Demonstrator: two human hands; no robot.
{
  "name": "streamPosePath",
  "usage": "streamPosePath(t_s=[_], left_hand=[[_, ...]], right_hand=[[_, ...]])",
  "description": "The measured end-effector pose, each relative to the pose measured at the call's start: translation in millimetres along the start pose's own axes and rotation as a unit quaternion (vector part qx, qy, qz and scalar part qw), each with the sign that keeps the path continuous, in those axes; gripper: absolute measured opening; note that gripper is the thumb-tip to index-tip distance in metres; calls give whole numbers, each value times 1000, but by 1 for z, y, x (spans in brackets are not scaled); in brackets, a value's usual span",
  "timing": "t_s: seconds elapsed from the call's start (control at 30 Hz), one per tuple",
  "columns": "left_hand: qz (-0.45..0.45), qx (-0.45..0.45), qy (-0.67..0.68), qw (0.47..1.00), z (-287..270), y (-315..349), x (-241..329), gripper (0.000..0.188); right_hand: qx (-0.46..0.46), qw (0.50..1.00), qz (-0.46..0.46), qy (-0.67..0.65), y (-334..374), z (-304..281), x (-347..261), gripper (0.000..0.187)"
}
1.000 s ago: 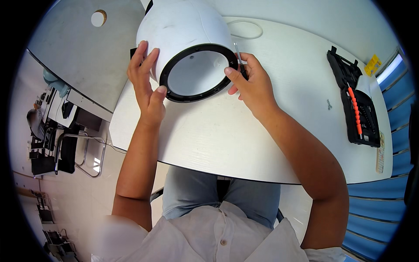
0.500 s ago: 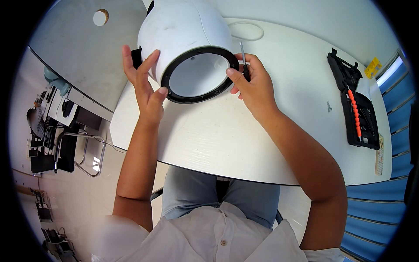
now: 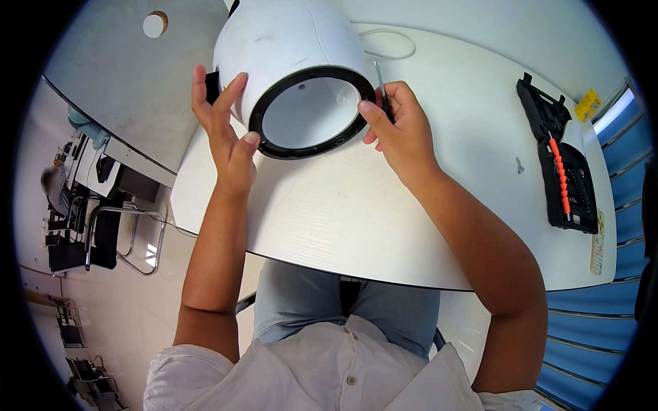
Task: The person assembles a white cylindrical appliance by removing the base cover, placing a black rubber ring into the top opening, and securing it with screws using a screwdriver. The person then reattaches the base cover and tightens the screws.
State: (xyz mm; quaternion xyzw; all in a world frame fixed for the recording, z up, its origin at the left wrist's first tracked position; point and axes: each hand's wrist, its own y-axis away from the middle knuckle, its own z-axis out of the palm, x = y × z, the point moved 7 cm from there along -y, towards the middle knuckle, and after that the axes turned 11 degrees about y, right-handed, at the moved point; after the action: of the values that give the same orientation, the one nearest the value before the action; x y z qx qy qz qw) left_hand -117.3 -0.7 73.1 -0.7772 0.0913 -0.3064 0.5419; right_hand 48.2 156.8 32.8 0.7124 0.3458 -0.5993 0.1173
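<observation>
A large white rounded housing lies tilted on the table, its round opening facing me. A black ring edges that opening, and the smooth white inside shows through it. My left hand steadies the housing's left side, thumb on the ring and fingers spread up along the shell beside a black part. At the ring's right edge, my right hand grips a screwdriver with its metal shaft pointing up. The right thumb lies against or close to the ring; some right fingers are hidden behind it.
An open black tool case with an orange flexible shaft lies at the right. Several small screws are left of it. A pale cable curls behind the housing. At far left stand a grey table and a chair; a person sits beyond.
The housing and both hands have shifted very slightly, with the housing a touch further left and up in view. The hold on the screwdriver looks the same.
</observation>
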Motion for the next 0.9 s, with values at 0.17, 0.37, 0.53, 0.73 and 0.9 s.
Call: streamPosePath(t_s=[0.17,0.37,0.53,0.73,0.9], left_hand=[[-2,6,-1,1000,0,-1,1,59],[-10,10,4,1000,0,0,1,58],[-6,10,4,1000,0,-1,2,57],[-5,13,11,1000,1,-1,3,58],[-4,13,-3,1000,0,-1,2,57]], right_hand=[[-2,1000,-9,-1,-1,1,2,28],[-5,1000,-8,0,-1,1,2,28],[-5,1000,-8,4,0,1,2,27],[-5,1000,-7,4,0,2,2,26],[-7,1000,-1,-3,0,2,1,26]])
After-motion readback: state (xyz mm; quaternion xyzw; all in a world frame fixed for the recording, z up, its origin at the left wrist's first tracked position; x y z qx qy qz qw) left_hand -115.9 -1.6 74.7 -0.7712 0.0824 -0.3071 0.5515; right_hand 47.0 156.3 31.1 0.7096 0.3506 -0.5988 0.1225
